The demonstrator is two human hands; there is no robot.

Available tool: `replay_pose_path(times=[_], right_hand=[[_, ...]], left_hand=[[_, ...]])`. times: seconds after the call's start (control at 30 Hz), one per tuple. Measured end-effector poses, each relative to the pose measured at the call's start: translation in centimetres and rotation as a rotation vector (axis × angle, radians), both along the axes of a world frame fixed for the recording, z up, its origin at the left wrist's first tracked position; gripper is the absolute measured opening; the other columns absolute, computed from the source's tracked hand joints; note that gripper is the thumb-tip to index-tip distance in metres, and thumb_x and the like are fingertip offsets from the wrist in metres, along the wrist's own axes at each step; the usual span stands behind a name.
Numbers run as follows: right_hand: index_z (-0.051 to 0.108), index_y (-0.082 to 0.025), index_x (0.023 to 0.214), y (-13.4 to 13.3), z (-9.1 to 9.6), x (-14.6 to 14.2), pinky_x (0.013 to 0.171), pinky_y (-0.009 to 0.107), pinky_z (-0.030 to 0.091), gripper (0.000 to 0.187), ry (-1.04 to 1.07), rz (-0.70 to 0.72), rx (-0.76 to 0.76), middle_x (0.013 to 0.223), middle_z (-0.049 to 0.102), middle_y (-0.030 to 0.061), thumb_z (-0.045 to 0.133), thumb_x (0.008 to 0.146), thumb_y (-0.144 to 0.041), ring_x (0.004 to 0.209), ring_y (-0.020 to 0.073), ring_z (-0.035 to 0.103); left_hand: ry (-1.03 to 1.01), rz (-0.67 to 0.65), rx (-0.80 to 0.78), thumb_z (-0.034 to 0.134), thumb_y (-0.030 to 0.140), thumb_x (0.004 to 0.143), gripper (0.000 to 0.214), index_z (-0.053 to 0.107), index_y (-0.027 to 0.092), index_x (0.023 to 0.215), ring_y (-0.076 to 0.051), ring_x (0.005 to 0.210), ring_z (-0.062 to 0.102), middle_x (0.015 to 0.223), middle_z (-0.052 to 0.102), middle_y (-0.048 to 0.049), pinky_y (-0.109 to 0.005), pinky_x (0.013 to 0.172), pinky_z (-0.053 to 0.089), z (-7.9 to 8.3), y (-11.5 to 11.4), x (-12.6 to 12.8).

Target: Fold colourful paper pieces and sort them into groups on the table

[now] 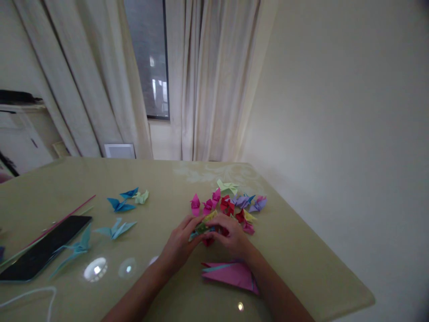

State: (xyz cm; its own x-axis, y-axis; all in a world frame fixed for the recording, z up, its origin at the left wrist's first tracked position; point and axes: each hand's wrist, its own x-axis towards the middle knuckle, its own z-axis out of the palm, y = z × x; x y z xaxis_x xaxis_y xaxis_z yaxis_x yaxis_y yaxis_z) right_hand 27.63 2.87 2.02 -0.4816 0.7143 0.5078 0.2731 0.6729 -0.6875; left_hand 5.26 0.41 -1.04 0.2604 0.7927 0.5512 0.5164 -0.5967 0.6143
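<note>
My left hand [181, 241] and my right hand [232, 233] are cupped together around a small bunch of folded paper cranes [201, 228]. Green, yellow, blue and red paper shows between the curled fingers, and the rest is hidden. Just beyond my hands lies a loose heap of more origami cranes: pink ones [195, 205], red ones [227, 205], purple ones [243, 201] and a pale green one [228, 186]. Between my forearms lies a flat pink folded paper piece [231, 275] with a light blue layer showing.
To the left are blue cranes [120, 205], a small pale green crane [141, 197] and light teal cranes [115, 229]. A black phone [43, 250], a thin pink stick [72, 213] and a white cable [28, 293] lie at the table's left. A wall [335, 134] borders the table's right side.
</note>
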Motion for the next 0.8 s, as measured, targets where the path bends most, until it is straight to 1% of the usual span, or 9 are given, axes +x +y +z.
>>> replay_pose_path(times=[0.1, 0.2, 0.27, 0.33, 0.43, 0.5, 0.57, 0.7, 0.8], right_hand=[[0.079, -0.023, 0.093, -0.1, -0.1, -0.2, 0.079, 0.032, 0.054, 0.026, -0.013, 0.004, 0.02, 0.087, 0.075, 0.0058, 0.065, 0.103, -0.042, 0.082, 0.0205, 0.07], [0.078, -0.022, 0.095, 0.4, -0.6, 0.0, 0.077, 0.032, 0.054, 0.022, 0.0, -0.061, 0.065, 0.087, 0.076, 0.0062, 0.065, 0.103, -0.038, 0.081, 0.0208, 0.07], [0.077, -0.021, 0.096, 0.8, -0.8, 0.3, 0.078, 0.032, 0.055, 0.019, 0.025, -0.132, 0.085, 0.088, 0.076, 0.0066, 0.066, 0.102, -0.035, 0.082, 0.0213, 0.07], [0.077, -0.021, 0.095, 1.1, -0.9, 0.6, 0.078, 0.033, 0.056, 0.017, 0.036, -0.195, 0.085, 0.089, 0.076, 0.0068, 0.066, 0.102, -0.033, 0.082, 0.0217, 0.071], [0.077, -0.022, 0.097, 1.3, -1.0, 0.7, 0.079, 0.033, 0.057, 0.015, 0.012, -0.221, 0.078, 0.091, 0.076, 0.007, 0.066, 0.101, -0.03, 0.084, 0.0219, 0.071], [0.077, -0.022, 0.099, 1.2, -1.0, 0.7, 0.081, 0.033, 0.057, 0.015, -0.015, -0.198, 0.09, 0.092, 0.076, 0.0072, 0.064, 0.102, -0.028, 0.086, 0.0218, 0.071], [0.077, -0.022, 0.104, 1.2, -1.1, 0.7, 0.083, 0.034, 0.058, 0.017, -0.056, -0.157, 0.111, 0.096, 0.076, 0.0078, 0.061, 0.103, -0.027, 0.09, 0.0219, 0.072], [0.076, -0.023, 0.113, 1.1, -1.3, 0.8, 0.088, 0.033, 0.058, 0.022, -0.162, -0.09, 0.162, 0.108, 0.075, 0.0093, 0.055, 0.106, -0.024, 0.099, 0.0217, 0.073], [0.075, -0.022, 0.113, 1.1, -1.4, 0.9, 0.088, 0.032, 0.058, 0.02, -0.159, -0.094, 0.196, 0.107, 0.074, 0.0091, 0.056, 0.106, -0.023, 0.099, 0.0207, 0.072]], left_hand=[[-0.013, -0.05, -0.014, 0.063, 0.041, 0.101, 0.04, 0.061, 0.025, 0.138, -0.024, 0.109, 0.071, 0.119, 0.071, -0.0099, -0.035, 0.096, 0.059, 0.0, -0.3, 0.4], [-0.031, -0.051, -0.056, 0.059, 0.042, 0.103, 0.038, 0.061, 0.024, 0.136, -0.021, 0.099, 0.072, 0.114, 0.071, -0.0084, -0.032, 0.089, 0.06, 0.6, 0.2, 0.2], [-0.016, 0.024, -0.064, 0.052, 0.042, 0.105, 0.039, 0.059, 0.023, 0.139, -0.02, 0.098, 0.071, 0.115, 0.07, -0.0087, -0.033, 0.088, 0.06, 1.5, 0.8, -0.8], [0.086, 0.177, -0.04, 0.046, 0.041, 0.107, 0.039, 0.059, 0.021, 0.138, -0.023, 0.106, 0.069, 0.121, 0.068, -0.0111, -0.038, 0.095, 0.058, 2.8, 1.5, -2.7], [0.437, 0.518, -0.021, 0.044, 0.039, 0.105, 0.039, 0.066, 0.016, 0.127, -0.034, 0.117, 0.064, 0.124, 0.066, -0.0166, -0.052, 0.103, 0.052, 4.6, 1.8, -6.5], [0.673, 0.778, -0.091, 0.045, 0.037, 0.103, 0.039, 0.068, 0.011, 0.123, -0.042, 0.119, 0.061, 0.124, 0.065, -0.0216, -0.059, 0.097, 0.052, 5.1, 1.3, -9.4], [0.801, 0.934, -0.243, 0.048, 0.036, 0.102, 0.039, 0.069, 0.008, 0.119, -0.048, 0.117, 0.061, 0.123, 0.064, -0.0255, -0.061, 0.088, 0.054, 4.6, 0.8, -11.9], [0.797, 0.868, -0.506, 0.047, 0.026, 0.101, 0.035, 0.071, 0.005, 0.117, -0.047, 0.112, 0.066, 0.119, 0.067, -0.0259, -0.056, 0.083, 0.057, 2.2, 1.3, -14.8], [0.717, 0.725, -0.459, 0.047, 0.013, 0.098, 0.03, 0.072, 0.007, 0.114, -0.036, 0.111, 0.07, 0.116, 0.069, -0.0219, -0.046, 0.094, 0.056, 1.1, 2.9, -13.9]])
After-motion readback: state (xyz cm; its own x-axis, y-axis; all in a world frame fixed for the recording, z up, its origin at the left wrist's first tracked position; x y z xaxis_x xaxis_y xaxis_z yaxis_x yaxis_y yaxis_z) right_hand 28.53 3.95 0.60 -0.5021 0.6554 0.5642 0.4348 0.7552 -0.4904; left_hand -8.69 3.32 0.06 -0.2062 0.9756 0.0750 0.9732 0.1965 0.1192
